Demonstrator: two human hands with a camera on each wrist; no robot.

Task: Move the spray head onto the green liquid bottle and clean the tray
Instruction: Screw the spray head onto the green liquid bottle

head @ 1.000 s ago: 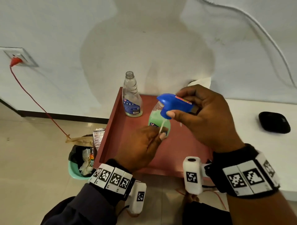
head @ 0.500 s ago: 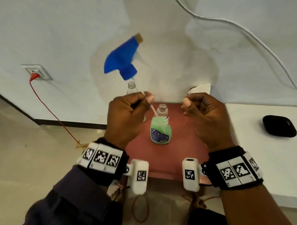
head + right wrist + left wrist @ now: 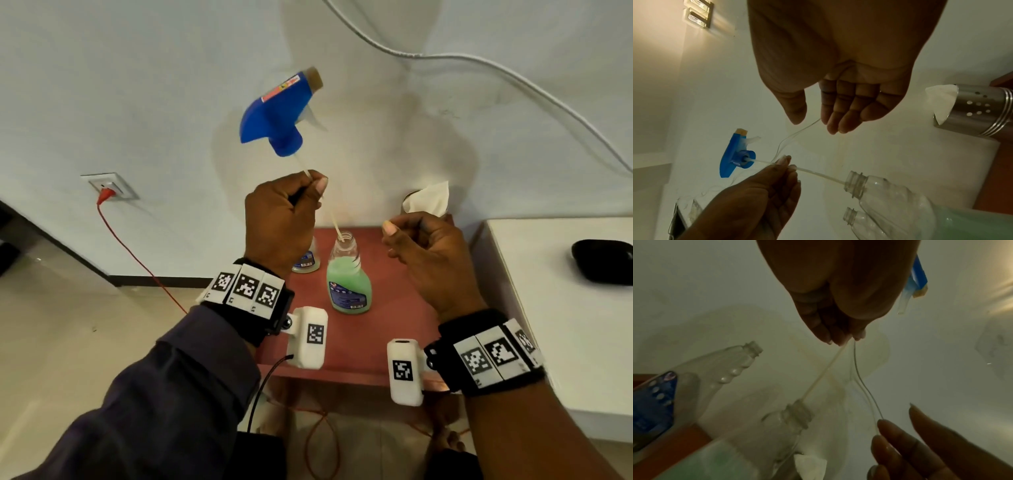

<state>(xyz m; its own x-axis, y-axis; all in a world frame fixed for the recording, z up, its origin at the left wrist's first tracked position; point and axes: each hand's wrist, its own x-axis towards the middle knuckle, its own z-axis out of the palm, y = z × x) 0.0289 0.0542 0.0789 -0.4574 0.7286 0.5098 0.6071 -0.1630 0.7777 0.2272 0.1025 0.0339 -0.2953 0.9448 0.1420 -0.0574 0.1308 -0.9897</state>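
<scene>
Currently, status per item is as follows.

Left hand (image 3: 281,219): raised above the tray, fingers curled, pinching the white dip tube (image 3: 334,224) between thumb and fingertips.
Spray head (image 3: 279,114): blue, held up in the air against the wall above the left hand, nozzle tilted up and to the right; it is carried only by the tube.
Dip tube, lower end: at the mouth of the green liquid bottle (image 3: 348,284); the wrist views show the tip at the neck opening. How far it enters cannot be told.
Green liquid bottle: upright on the tray, uncapped, green liquid in its lower part, blue label facing the camera.
Right hand (image 3: 428,255): level with the bottle neck, just to its right, fingers loosely curled; the right wrist view shows a thin clear curved strand (image 3: 797,133) ending between thumb and fingertips. Whether the hand grips it cannot be told.
Empty bottle (image 3: 306,260): clear, uncapped, standing on the tray behind the left hand, left of the green bottle.
Tray (image 3: 394,329): red-brown, with a raised rim, bearing both bottles.
Holder (image 3: 980,110): perforated metal cylinder with white tissue (image 3: 430,198) in it, behind the right hand.
Black object (image 3: 601,260): on the white counter, well apart to the right.
</scene>
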